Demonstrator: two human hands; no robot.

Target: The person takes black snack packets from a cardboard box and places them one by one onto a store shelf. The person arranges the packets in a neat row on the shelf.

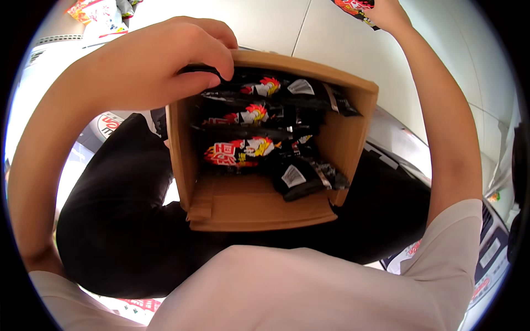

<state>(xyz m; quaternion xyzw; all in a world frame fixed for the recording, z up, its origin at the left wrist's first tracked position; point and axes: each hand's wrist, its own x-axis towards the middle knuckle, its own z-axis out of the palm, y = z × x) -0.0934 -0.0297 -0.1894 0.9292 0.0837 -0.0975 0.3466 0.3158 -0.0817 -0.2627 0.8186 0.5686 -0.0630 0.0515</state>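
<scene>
Box point(262, 212): centre, open side toward wearer, at black trousers point(118, 226). Packets point(243, 151): black, rowed inside toward 12 o'clock; bare cardboard at 6. Left hand point(185, 55): 11 o'clock, grip pinching box rim. Right hand point(392, 16): 1 o'clock, grip closed on single packet point(353, 7), fingertips cropped. Risk: left grip slackening could tip box, spilling packets.

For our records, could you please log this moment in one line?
left hand: gripping cardboard box, far-left corner | right hand: holding black-and-red packet | box: open, black packets inside
</scene>
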